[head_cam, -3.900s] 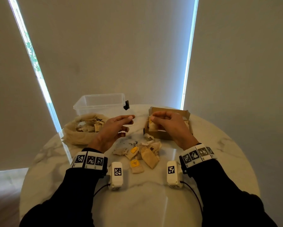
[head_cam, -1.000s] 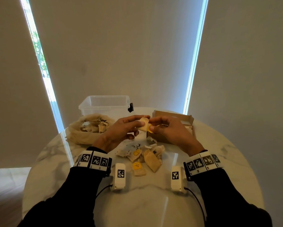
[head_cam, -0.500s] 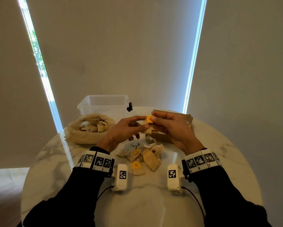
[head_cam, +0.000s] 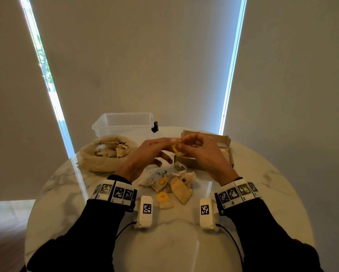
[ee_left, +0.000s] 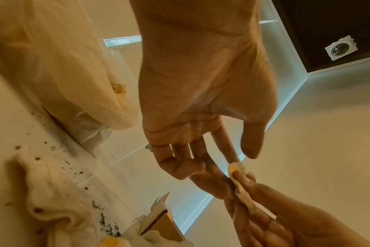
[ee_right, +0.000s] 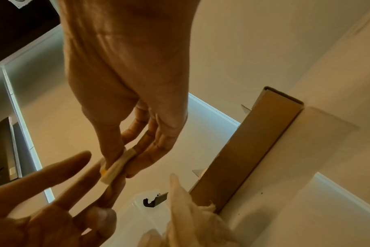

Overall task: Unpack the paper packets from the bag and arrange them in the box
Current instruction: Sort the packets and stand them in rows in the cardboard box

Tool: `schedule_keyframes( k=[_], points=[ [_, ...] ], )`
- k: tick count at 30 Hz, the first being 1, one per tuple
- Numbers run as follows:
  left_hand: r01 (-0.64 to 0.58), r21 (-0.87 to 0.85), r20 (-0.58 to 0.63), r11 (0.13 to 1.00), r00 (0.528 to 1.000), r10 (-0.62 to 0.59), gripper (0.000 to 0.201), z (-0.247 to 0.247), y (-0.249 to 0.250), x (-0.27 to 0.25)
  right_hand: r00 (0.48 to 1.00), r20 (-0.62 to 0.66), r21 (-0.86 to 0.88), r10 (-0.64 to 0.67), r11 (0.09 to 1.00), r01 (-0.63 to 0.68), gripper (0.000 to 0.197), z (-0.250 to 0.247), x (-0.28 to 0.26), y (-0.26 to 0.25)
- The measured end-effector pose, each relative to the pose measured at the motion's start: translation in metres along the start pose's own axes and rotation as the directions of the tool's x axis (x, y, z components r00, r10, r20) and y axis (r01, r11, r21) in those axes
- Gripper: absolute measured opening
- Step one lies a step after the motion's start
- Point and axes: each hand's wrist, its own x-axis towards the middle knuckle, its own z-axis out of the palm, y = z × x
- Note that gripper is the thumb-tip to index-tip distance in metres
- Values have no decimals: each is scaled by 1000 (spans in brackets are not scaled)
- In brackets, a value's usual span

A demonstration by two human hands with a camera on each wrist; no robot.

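Note:
Just in front of the open cardboard box, above the table, my right hand pinches a small beige paper packet with a yellow tag. The right wrist view shows thumb and fingers of the right hand clamped on the packet. My left hand has straight fingers. Its index tip touches the packet while the thumb stays apart. The rolled-down cloth bag with several packets inside lies at the left.
Several loose packets lie on the round marble table below my hands, with dark crumbs beside them. A clear plastic tub stands behind the bag. The table edge curves close behind the box.
Since half a second ago the left fingers have loosened and straightened. The right hand has taken the packet in its own pinch and turned it, so the yellow tag faces left.

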Motion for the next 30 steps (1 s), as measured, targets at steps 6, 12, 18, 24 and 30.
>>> schedule_keyframes(
  k=[6, 12, 18, 24, 30],
  points=[
    [47, -10, -202, 999, 978, -48, 31, 1, -4, 6, 998, 46, -37, -47, 998, 49, 37, 4, -2, -3],
    [82, -11, -311, 997, 947, -81, 34, -2, -9, 10, 989, 124, -69, -86, 993, 95, 31, 6, -4, -2],
    [138, 26, -229, 990, 965, -128, 47, -6, -13, 9, 980, 196, -146, -45, 986, 75, 24, 5, -6, -3],
    [170, 92, -245, 981, 959, -144, 68, -2, -9, 8, 983, 182, -120, 10, 993, 12, 18, 5, -5, -2],
    [212, -13, -220, 977, 953, -209, 45, -3, -11, 12, 984, 178, -123, 9, 992, 13, 31, 5, -4, 1]
  ],
)
